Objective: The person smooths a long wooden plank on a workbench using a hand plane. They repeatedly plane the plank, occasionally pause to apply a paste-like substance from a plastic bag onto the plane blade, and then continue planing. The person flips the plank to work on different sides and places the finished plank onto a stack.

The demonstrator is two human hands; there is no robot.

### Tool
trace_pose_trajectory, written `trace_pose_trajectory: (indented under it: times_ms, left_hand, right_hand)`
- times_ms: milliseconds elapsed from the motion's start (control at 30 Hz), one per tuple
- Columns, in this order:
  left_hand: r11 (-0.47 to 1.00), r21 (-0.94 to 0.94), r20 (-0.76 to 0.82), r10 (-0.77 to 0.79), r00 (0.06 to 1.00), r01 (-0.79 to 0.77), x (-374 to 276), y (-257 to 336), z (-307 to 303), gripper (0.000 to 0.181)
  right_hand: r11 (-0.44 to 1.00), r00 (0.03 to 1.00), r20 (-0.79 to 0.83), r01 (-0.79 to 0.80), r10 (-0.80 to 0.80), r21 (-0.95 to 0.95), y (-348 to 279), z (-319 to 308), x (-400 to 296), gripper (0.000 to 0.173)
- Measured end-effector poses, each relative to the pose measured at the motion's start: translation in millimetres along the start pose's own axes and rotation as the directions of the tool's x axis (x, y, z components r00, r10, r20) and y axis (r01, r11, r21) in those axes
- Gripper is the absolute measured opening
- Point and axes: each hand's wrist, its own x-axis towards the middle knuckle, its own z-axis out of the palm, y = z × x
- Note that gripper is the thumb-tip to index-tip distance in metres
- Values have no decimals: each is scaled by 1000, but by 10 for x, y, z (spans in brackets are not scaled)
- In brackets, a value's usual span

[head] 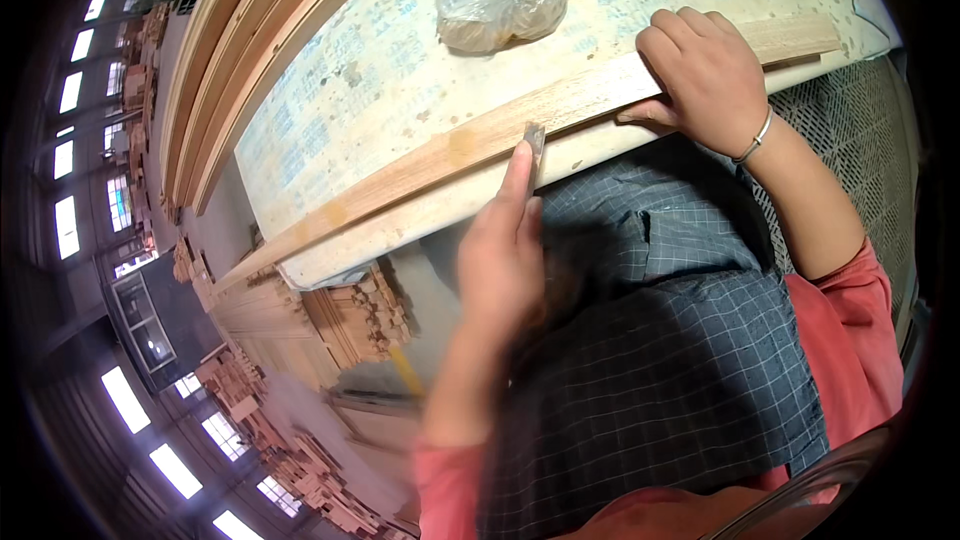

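Observation:
A long wooden strip point(420, 157) lies along the near edge of a board-topped work table point(360, 90), with a few yellowish patches on its face. My left hand point(499, 255) holds a small flat metal blade, apparently a putty knife point(534, 139), index finger extended along it. The blade's tip touches the strip's face; its handle is hidden in my hand. Farther right, my right hand point(705, 79) grips the strip, fingers over the top and thumb at the near edge. Beyond the strip sits a knotted clear plastic bag point(502, 4) with pale, lumpy contents.
Several long wooden mouldings point(247, 67) run along the table's far left side. Stacked wood strips point(360, 315) stand below its left end. A checked apron point(660, 375) covers my lap close to the table edge. A perforated grey surface point(840, 142) lies at right.

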Motion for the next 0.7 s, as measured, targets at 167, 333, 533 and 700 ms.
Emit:
trace_pose_trajectory:
  times_ms: [167, 333, 533, 700]
  left_hand:
    - [947, 317, 17, 58, 998, -61, 137, 175, 137, 44]
    - [902, 432, 198, -95, 976, 0, 52, 295, -89, 47]
    - [991, 129, 60, -47, 997, 39, 167, 268, 15, 49]
    - [990, 137, 226, -57, 973, 26, 155, 494, 69, 48]
  right_hand:
    - [1000, 1000, 14, -6, 6, 3, 10, 19, -18, 53]
    - [1000, 1000, 16, -23, 23, 4, 23, -2, -36, 51]
    - [1000, 1000, -14, -13, 14, 25, 48, 5, -27, 50]
    - [1000, 1000, 5, -19, 19, 13, 69, 8, -60, 50]
